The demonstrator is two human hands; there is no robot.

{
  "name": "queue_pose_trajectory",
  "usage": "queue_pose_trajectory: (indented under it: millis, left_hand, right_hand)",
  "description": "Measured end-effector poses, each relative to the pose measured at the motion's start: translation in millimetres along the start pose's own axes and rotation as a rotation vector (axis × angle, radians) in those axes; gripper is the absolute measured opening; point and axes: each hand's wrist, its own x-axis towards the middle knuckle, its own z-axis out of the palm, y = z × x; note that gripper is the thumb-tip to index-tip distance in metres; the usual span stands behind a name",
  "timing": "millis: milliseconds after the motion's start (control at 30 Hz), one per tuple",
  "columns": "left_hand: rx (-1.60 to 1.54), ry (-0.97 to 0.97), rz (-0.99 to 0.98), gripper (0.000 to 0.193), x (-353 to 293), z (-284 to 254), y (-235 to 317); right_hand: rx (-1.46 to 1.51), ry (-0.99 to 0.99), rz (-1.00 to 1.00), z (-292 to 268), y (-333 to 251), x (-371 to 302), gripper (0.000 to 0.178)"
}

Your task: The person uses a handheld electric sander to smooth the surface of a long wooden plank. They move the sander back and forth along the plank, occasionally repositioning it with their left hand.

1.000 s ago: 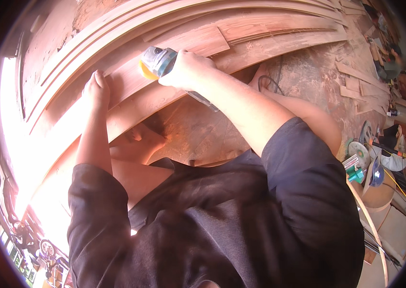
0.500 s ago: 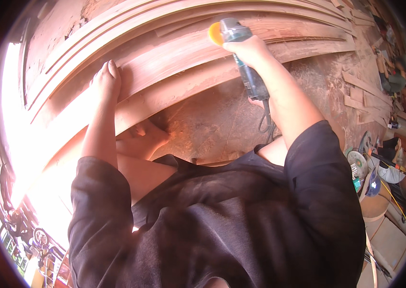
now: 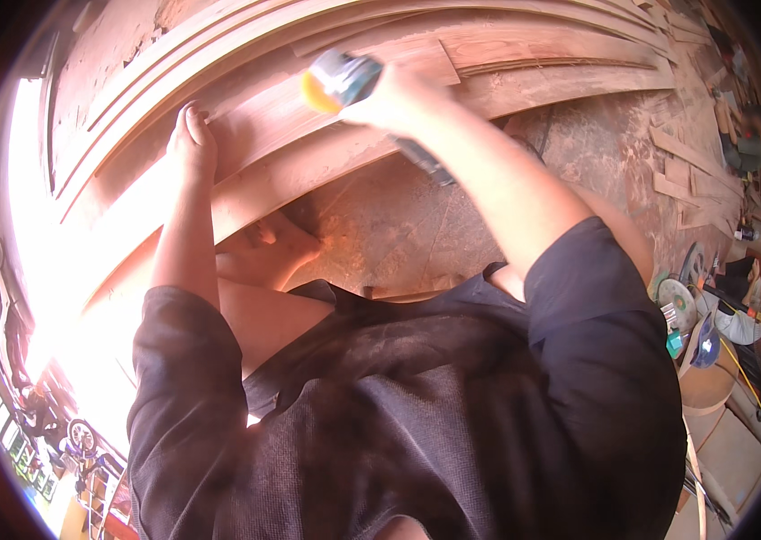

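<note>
My right hand [image 3: 389,97] is wrapped round an angle grinder [image 3: 352,76], a dark teal power tool with an orange-yellow disc. The disc is at or just above a long reddish wooden board [image 3: 265,126]; contact cannot be made out. Behind my forearm, part of the tool's dark body shows, smeared by motion. Farther left, my left hand [image 3: 191,144] grips the same board, thumb on top and most fingers hidden. The board lies on a wider plank [image 3: 308,171] with a curved look at its near edge.
Several long wooden strips [image 3: 245,49] lie beyond the board. My bare foot [image 3: 281,252] rests on the dusty floor [image 3: 380,216] below the planks. Wood offcuts [image 3: 691,175] lie at right, near a grinding disc [image 3: 676,301]. Bright light washes out the left side.
My right hand has swept the grinder leftward along the board, toward my left hand, and the tool's body has tilted. My left hand stays at nearly the same spot.
</note>
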Motion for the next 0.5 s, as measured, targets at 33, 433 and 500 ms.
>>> queue_pose_trajectory:
  millis: [33,433,500]
  left_hand:
    - [0.024,-0.002,0.002,0.051,-2,-4,-4]
    - [0.118,-0.029,0.060,0.051,-1,-2,6]
    - [0.040,0.006,0.042,0.050,-3,-3,3]
  right_hand:
    - [0.144,-0.012,0.082,-20,5,-8,0.066]
    - [0.266,0.200,0.272,-27,28,6,0.054]
    - [0.214,0.031,0.194,-19,-22,-2,0.050]
